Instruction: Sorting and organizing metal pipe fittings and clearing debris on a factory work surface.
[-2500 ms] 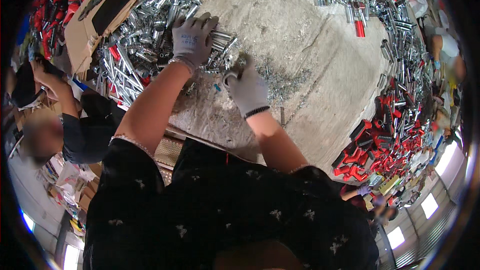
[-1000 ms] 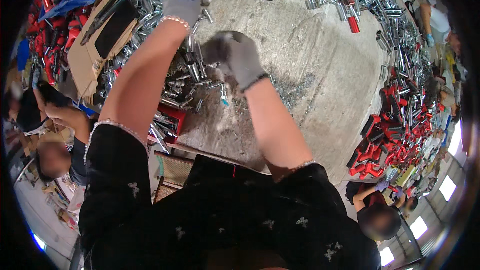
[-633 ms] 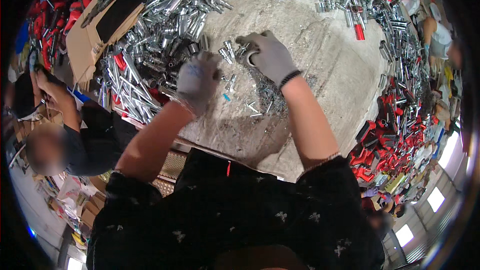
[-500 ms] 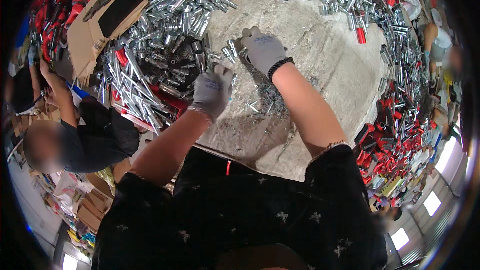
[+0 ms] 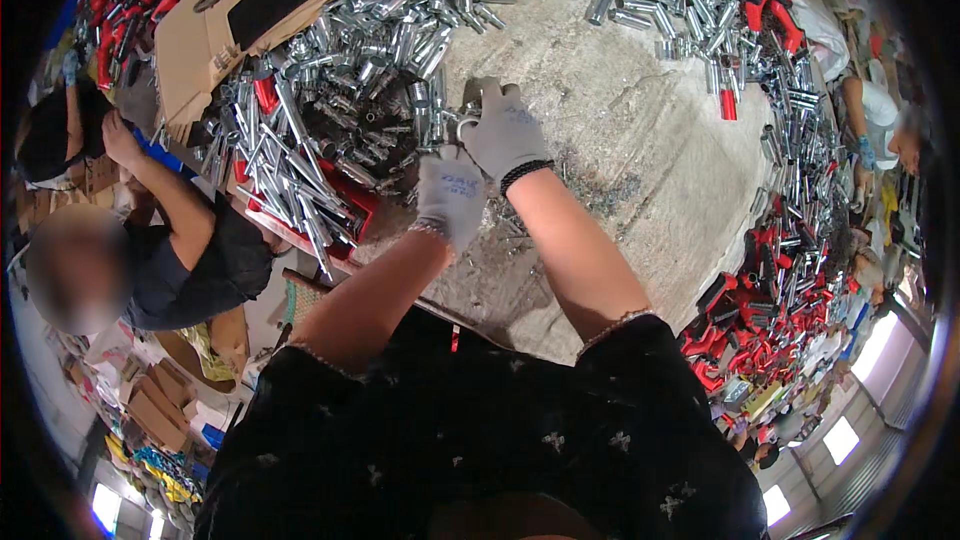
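In a pale work glove, my left hand is closed over the work surface, beside the socket pile. What its curled fingers hold, if anything, is hidden. Close against it, my right hand wears a similar glove and a black braided bracelet at the wrist. Its fingers are bent round a shiny metal socket, of which only a round rim shows. Just beyond both hands, long chrome sockets stand at the edge of a heap of loose sockets.
Chrome extension bars lie at the left beside a red tray. Cardboard lies farther back. Red-handled tools pile along the right edge. Metal scraps litter the pale sheet. A co-worker is at the left.
My right hand has moved left toward my left hand, and the two are now almost touching. The small sockets that lay between them no longer show there. The whole view has shifted slightly.
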`<state>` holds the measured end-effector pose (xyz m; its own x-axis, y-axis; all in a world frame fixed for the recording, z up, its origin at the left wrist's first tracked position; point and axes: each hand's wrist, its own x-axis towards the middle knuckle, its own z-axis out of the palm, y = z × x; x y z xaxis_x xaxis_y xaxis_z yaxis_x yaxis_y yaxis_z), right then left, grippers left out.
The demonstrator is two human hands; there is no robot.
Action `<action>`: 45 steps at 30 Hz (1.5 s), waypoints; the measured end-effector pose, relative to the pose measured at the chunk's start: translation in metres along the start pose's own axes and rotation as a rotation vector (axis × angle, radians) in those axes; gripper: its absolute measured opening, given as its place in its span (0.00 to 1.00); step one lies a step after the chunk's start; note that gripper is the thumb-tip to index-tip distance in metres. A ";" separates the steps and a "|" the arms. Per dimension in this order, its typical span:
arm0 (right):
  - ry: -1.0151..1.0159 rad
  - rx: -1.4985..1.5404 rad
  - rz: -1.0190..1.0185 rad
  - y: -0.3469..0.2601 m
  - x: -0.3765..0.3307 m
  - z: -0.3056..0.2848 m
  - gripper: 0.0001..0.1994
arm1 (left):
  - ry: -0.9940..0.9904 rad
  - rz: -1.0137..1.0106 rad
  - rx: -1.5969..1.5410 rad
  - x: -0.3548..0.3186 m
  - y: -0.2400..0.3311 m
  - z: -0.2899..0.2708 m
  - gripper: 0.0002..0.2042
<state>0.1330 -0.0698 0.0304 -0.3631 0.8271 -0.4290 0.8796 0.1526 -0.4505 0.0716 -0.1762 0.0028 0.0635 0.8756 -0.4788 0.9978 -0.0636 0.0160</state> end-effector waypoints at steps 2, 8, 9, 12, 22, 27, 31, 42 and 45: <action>0.011 0.014 -0.006 -0.002 -0.002 0.001 0.20 | 0.145 -0.179 -0.188 -0.008 -0.013 0.005 0.08; -0.096 -0.199 -0.138 0.007 0.001 0.010 0.16 | 0.328 -0.180 -0.291 -0.004 -0.057 0.001 0.15; -0.094 -0.200 -0.142 0.008 0.001 0.009 0.16 | 0.403 -0.151 -0.328 -0.001 -0.060 0.003 0.15; -0.097 -0.022 -0.046 0.025 0.003 -0.001 0.19 | 0.286 -0.146 -0.310 0.001 -0.055 -0.009 0.21; 0.135 0.174 -0.017 0.016 0.029 -0.055 0.28 | 0.124 -0.148 -0.139 0.019 -0.047 -0.016 0.17; -0.290 -0.015 -0.049 0.025 -0.046 0.009 0.25 | 0.079 -0.167 -0.062 0.024 -0.032 -0.013 0.16; -0.155 0.191 0.041 0.036 -0.035 0.024 0.18 | -0.105 -0.337 -0.119 0.023 -0.017 0.002 0.19; -0.150 -0.489 -0.652 0.002 0.058 -0.008 0.17 | 0.396 0.033 0.171 -0.005 -0.040 0.039 0.17; -0.170 -0.673 -0.811 0.001 0.066 -0.014 0.13 | 0.428 0.017 0.099 -0.010 -0.047 0.054 0.15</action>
<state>0.1140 -0.0071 0.0126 -0.9084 0.2664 -0.3221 0.3260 0.9339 -0.1470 0.0235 -0.2081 -0.0409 0.1017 0.9922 -0.0721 0.9915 -0.1070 -0.0738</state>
